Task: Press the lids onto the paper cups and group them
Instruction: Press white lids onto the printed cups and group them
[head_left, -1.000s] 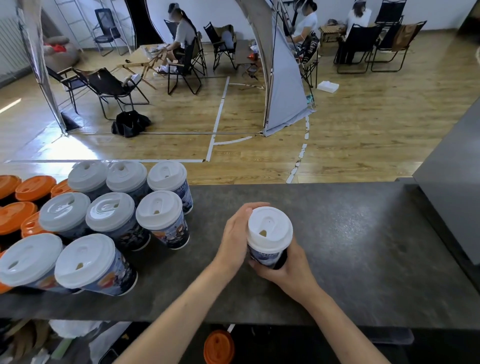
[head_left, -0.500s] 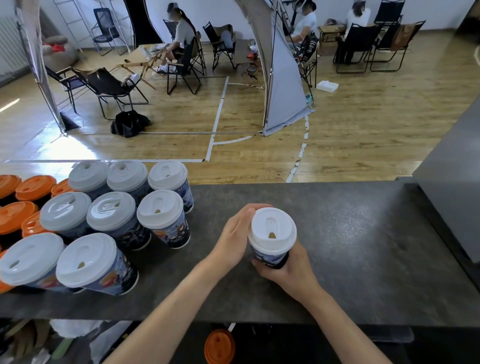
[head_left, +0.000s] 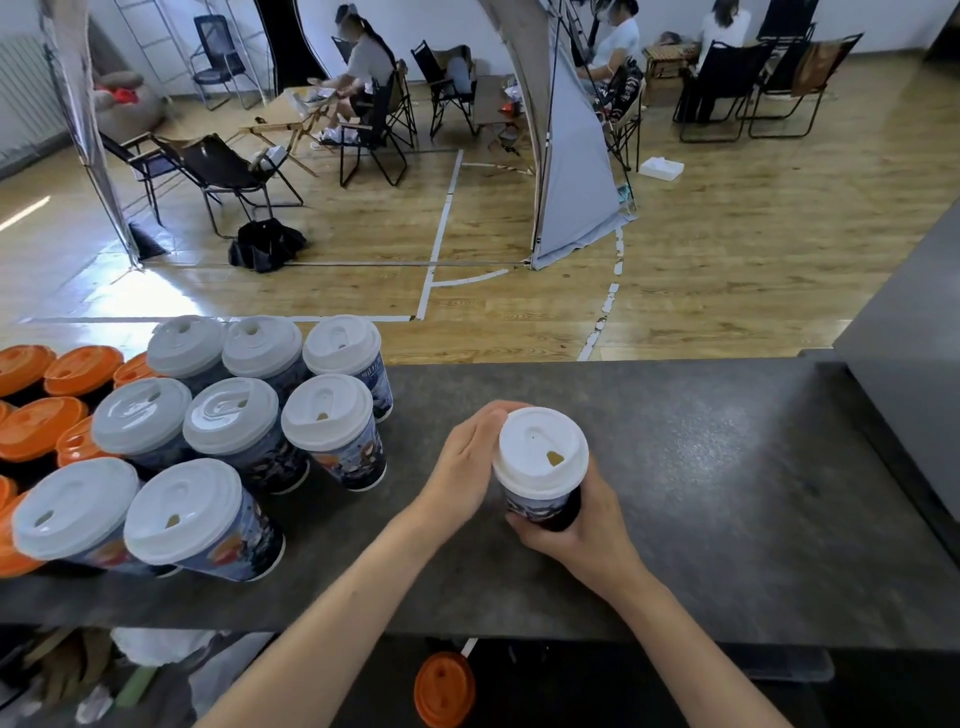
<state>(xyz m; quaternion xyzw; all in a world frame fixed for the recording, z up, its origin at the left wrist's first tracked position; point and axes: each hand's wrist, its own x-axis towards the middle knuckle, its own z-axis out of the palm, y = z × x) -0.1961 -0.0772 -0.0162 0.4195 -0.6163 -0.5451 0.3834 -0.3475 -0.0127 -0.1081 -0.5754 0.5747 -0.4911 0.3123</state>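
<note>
Held cup: A paper cup (head_left: 543, 508) with dark printed sides is held upright over the middle of the grey counter (head_left: 727, 467). It stands well apart from the other cups.
Lid: A white lid (head_left: 540, 441) is seated on the cup. A brownish patch shows through its sip hole, but the contents cannot be told.
Left hand: The left hand (head_left: 462, 462) is cupped against the lid's left side, its fingers curved round the rim.
Right hand: The right hand (head_left: 582, 538) is wrapped round the cup's lower body from the near side, with the thumb curled across the front.
Grouped cups: Eight white-lidded cups (head_left: 332, 423) are packed in rows on the counter's left, touching or just beside one another. Brown is glimpsed through some of their sip holes.
Further left: Orange-lidded cups (head_left: 39, 426) are crowded against the frame's edge, touching the white group.
Below the counter: One loose orange lid (head_left: 444, 688) is seen.
Change: Over the last second the sip hole has been turned from the lid's left to its right. Both grips are kept, and the grouped cups are left unmoved.
</note>
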